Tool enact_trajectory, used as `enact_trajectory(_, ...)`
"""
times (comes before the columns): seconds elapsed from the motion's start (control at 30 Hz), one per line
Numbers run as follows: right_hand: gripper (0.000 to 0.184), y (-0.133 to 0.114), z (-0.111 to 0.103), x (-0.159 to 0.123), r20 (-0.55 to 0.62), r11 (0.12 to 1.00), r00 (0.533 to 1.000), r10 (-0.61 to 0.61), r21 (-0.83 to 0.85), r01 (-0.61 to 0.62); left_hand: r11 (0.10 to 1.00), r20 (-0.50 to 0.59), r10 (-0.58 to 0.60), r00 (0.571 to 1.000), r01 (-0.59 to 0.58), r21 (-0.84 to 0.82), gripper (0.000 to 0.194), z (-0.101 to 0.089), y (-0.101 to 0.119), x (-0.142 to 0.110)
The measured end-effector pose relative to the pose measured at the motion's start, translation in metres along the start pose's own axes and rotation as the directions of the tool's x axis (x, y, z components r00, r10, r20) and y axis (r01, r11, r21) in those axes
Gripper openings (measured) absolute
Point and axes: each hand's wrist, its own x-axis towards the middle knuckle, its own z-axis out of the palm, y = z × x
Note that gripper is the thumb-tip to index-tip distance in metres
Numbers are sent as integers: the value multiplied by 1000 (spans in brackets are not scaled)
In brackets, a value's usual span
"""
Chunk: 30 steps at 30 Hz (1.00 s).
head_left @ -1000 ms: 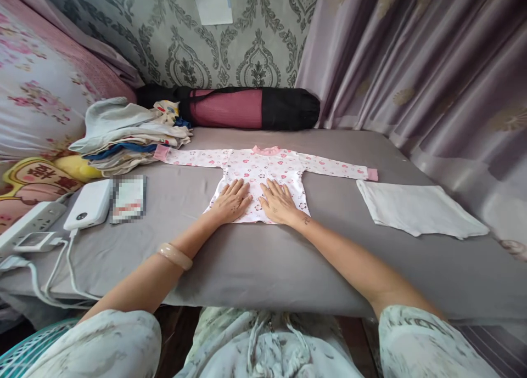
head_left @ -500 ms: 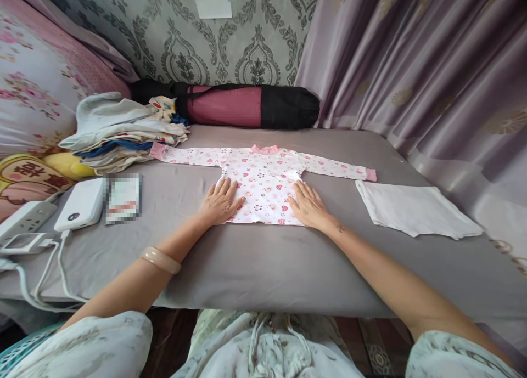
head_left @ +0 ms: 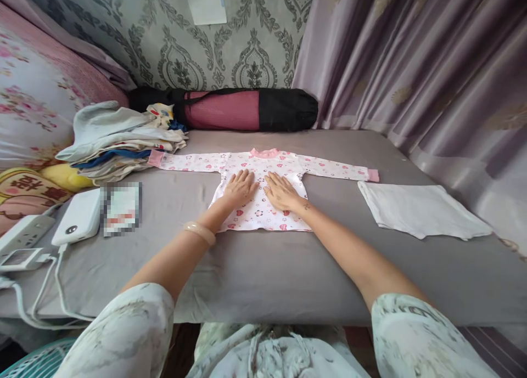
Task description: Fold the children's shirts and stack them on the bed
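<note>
A small white long-sleeved shirt (head_left: 259, 220) with pink hearts and flowers lies spread on the grey-covered surface (head_left: 263, 279). Its pink collar points away from me and both sleeves stretch out sideways. My left hand (head_left: 242, 189) rests flat on the left half of its chest, fingers extended. Opposite it, my right hand (head_left: 282, 192) presses flat on the right half, the fingertips of the two hands a small gap apart. Neither hand grasps the cloth. A folded white cloth (head_left: 424, 209) lies to the right, near the right cuff.
A stack of folded clothes (head_left: 123, 142) stands back left, touching or close to the left cuff. Behind lies a black and pink rolled bag (head_left: 222, 110). At left are a white power bank (head_left: 78, 216), a power strip (head_left: 27, 232), cables and a blurred packet (head_left: 122, 208). Curtains hang at right.
Both hands have slid inward and up from the shirt's lower side edges to the middle of its chest. The shirt stays laid out; the view has shifted slightly.
</note>
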Motion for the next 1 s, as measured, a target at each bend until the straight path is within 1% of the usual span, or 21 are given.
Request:
enact_trajectory(0.07, 64, 18, -5, 5, 14, 1000, 1000, 18, -13, -18, 999, 22, -34, 999, 34, 2, 59, 1, -17, 4)
enact_trajectory(0.13, 65, 36, -11, 9, 17, 998, 998, 58, -34, -57, 998, 21, -57, 998, 57, 10, 60, -1, -31, 7)
enact_trajectory(0.23, 65, 53, -13, 16, -22, 991, 992, 121, -54, -122, 996, 2, -81, 997, 81, 35, 61, -1, -43, 11)
enact_trajectory(0.33, 64, 58, -9, 19, -58, 986, 987, 150, -59, -153, 994, 3, -100, 995, 100, 52, 64, 2, -46, 13)
enact_trajectory(0.5, 64, 60, -7, 21, -57, 987, 989, 138, -70, -142, 994, 12, -100, 995, 100, 32, 64, 3, -47, 15)
enact_trajectory(0.6, 64, 56, -12, 18, -40, 987, 989, 139, -74, -142, 995, 6, -85, 996, 85, 48, 62, -4, -40, 12)
enact_trajectory(0.67, 65, 49, -14, 11, -11, 989, 992, 127, -71, -127, 995, 17, -56, 998, 54, 83, 62, -10, -30, 3)
enact_trajectory(0.7, 65, 44, -15, 6, 6, 992, 994, 113, -65, -112, 995, 31, -25, 999, 22, 95, 63, -13, -22, -4)
enact_trajectory(0.77, 65, 33, -15, -8, 40, 996, 997, 73, -46, -71, 993, 77, 78, 994, -84, 83, 65, -18, -7, -22)
enact_trajectory(0.83, 66, 20, -15, -24, 65, 999, 997, 35, -30, -34, 981, 119, 184, 976, -190, 43, 68, -19, 8, -42)
enact_trajectory(0.9, 67, 8, -14, -40, 84, 1000, 996, 12, -26, -10, 973, 150, 227, 962, -229, -5, 71, -19, 19, -61)
enact_trajectory(1.0, 67, -6, -13, -62, 127, 1000, 992, -20, -16, 22, 968, 169, 250, 953, -241, -74, 73, -17, 26, -80)
